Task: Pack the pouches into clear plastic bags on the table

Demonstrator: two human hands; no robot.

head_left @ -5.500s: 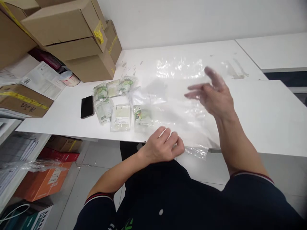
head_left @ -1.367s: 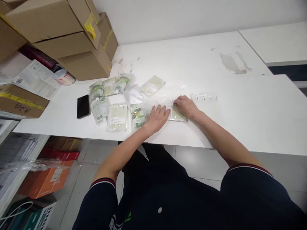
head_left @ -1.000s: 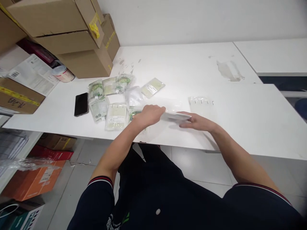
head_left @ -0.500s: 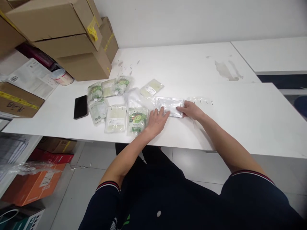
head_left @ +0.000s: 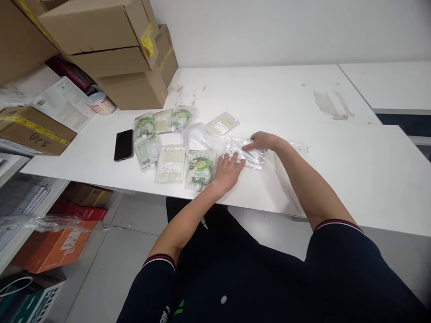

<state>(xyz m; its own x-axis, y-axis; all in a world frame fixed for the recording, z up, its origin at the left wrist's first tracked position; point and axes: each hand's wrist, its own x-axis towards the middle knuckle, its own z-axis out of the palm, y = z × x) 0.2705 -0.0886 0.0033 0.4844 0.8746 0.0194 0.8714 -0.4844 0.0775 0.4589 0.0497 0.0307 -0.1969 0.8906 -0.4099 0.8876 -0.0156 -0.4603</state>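
A shiny silver pouch (head_left: 254, 158), with clear plastic around it, lies flat on the white table. My left hand (head_left: 229, 171) rests palm down at its lower left, fingers spread over the plastic. From the upper right, my right hand (head_left: 261, 141) has its thumb on the pouch and its fingers bent at the top edge; the fingertips are partly hidden. Just left of my left hand is a clear-wrapped pack with a kiwi print (head_left: 201, 167). Beside that sits a pale green labelled pack (head_left: 170, 165).
More wrapped packs (head_left: 144, 125) lie at the left, near a black phone (head_left: 123, 145). Behind my hands is another labelled pack (head_left: 222, 123). Cardboard boxes (head_left: 134, 92) and a round tub (head_left: 101, 104) stand at the back left. Clear plastic (head_left: 286, 172) lies under my right forearm.
My right hand has shifted from the pouch's right end to its upper edge. The left hand stays on the pouch's left side. The whole view has turned slightly left.
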